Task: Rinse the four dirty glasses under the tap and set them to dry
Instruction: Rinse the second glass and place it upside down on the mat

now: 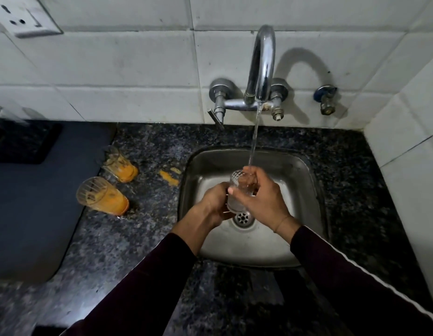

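A clear glass (pixel 236 187) is held over the steel sink (pixel 305 190), just under the water running from the chrome tap (pixel 262 69). My left hand (pixel 214 202) grips its lower part from the left. My right hand (pixel 256 195) wraps around it from the right, fingers at its rim where the stream lands. Two dirty glasses with orange residue stand on the dark granite counter (pixel 147 238) left of the sink: one nearer (pixel 101 196), one farther back (pixel 119 164). At the far left edge, a clear glass (pixel 2 115) sits upside down on a dark mat (pixel 23 144).
An orange smear (pixel 169 177) lies on the counter by the sink's left rim. A drain (pixel 243 217) shows below the held glass. A grey sheet (pixel 31 214) covers the counter at left. White tiled walls close in behind and at right, with a socket (pixel 26 18) at upper left.
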